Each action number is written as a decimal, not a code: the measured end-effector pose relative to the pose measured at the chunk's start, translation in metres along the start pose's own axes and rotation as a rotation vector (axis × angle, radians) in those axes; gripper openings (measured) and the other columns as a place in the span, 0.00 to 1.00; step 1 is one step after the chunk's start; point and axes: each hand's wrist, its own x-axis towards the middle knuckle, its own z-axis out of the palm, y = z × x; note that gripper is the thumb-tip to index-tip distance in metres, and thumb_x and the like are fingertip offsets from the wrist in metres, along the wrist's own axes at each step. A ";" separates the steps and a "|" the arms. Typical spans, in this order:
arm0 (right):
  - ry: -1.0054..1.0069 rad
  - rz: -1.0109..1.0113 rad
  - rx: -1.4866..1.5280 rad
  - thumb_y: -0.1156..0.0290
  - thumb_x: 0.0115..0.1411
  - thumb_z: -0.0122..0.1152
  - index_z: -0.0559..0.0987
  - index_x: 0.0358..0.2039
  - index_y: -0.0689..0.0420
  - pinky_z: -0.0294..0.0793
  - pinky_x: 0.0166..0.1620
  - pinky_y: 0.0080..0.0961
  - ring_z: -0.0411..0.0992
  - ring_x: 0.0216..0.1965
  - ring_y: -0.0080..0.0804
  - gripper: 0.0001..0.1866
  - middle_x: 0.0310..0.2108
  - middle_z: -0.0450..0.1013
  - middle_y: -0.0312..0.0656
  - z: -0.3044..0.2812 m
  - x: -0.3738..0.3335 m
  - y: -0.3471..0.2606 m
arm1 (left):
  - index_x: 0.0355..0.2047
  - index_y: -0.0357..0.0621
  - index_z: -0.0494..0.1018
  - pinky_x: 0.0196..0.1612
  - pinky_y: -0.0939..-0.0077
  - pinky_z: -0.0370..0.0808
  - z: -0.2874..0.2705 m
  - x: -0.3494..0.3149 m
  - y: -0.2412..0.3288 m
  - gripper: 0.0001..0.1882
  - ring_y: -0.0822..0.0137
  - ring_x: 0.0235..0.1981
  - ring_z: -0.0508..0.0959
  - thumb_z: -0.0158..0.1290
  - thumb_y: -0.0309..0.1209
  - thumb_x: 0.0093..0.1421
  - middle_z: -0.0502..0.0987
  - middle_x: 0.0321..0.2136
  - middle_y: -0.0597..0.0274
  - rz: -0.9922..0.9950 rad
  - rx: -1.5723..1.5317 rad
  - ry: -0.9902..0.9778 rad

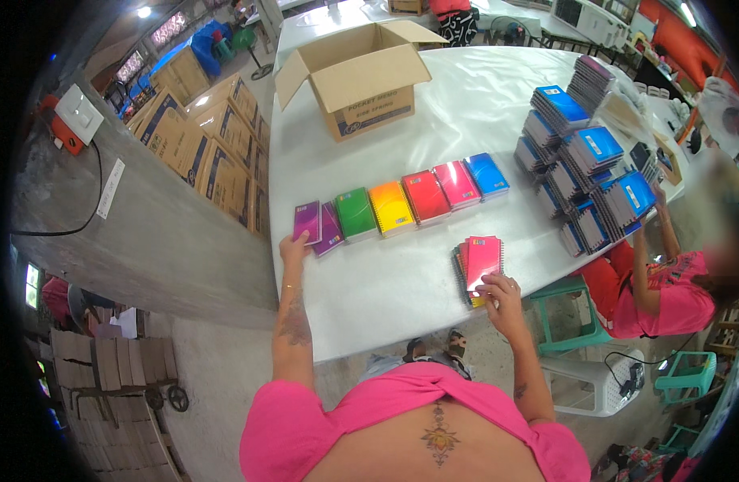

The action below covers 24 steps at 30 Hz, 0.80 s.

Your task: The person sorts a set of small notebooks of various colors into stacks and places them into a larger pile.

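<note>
At the left end of a row of notebook stacks, my left hand (295, 246) grips the lower edge of a small purple spiral notebook (307, 217). Another purple notebook (328, 229) lies slanted partly beneath it. To the right run green (355, 213), yellow (392, 206), red (425, 196), pink (456, 184) and blue (488, 174) notebooks. Nearer the front edge, the fingers of my right hand (502, 296) close on the lower end of a pink notebook (484, 255). It tops a loose pile of mixed colours, with a yellow corner showing below.
An open cardboard box (369, 88) stands at the back of the white table (369, 301). Tall stacks of blue notebooks (598, 145) fill the right side. Beside them sits a person in a pink shirt (666, 297). A concrete pillar (185, 233) borders the table's left side.
</note>
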 end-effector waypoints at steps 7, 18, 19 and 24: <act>0.296 0.492 0.264 0.63 0.58 0.65 0.69 0.61 0.63 0.64 0.61 0.38 0.66 0.58 0.52 0.32 0.57 0.68 0.56 0.028 0.013 0.057 | 0.41 0.33 0.76 0.47 0.65 0.74 0.037 -0.087 0.111 0.12 0.56 0.39 0.79 0.54 0.27 0.59 0.79 0.36 0.52 0.689 -0.040 0.139; -0.074 0.782 0.536 0.38 0.58 0.61 0.58 0.67 0.67 0.73 0.54 0.31 0.73 0.52 0.40 0.51 0.55 0.71 0.59 -0.002 0.054 0.082 | 0.54 0.42 0.68 0.54 0.59 0.69 0.217 -0.279 0.145 0.28 0.48 0.52 0.72 0.56 0.32 0.52 0.72 0.49 0.39 0.915 0.273 -0.773; -0.114 0.814 0.615 0.35 0.55 0.62 0.62 0.64 0.68 0.75 0.50 0.30 0.75 0.49 0.39 0.52 0.53 0.72 0.57 -0.002 0.053 0.090 | 0.59 0.40 0.67 0.61 0.58 0.65 0.232 -0.290 0.128 0.33 0.44 0.59 0.68 0.59 0.34 0.51 0.68 0.55 0.35 1.116 0.314 -0.479; -0.235 0.741 1.017 0.41 0.53 0.69 0.81 0.46 0.59 0.79 0.40 0.25 0.77 0.34 0.26 0.34 0.37 0.80 0.41 0.029 0.052 0.075 | 0.47 0.31 0.73 0.42 0.67 0.80 0.245 -0.322 0.092 0.20 0.62 0.37 0.80 0.60 0.26 0.55 0.79 0.38 0.56 -0.259 -0.718 -1.020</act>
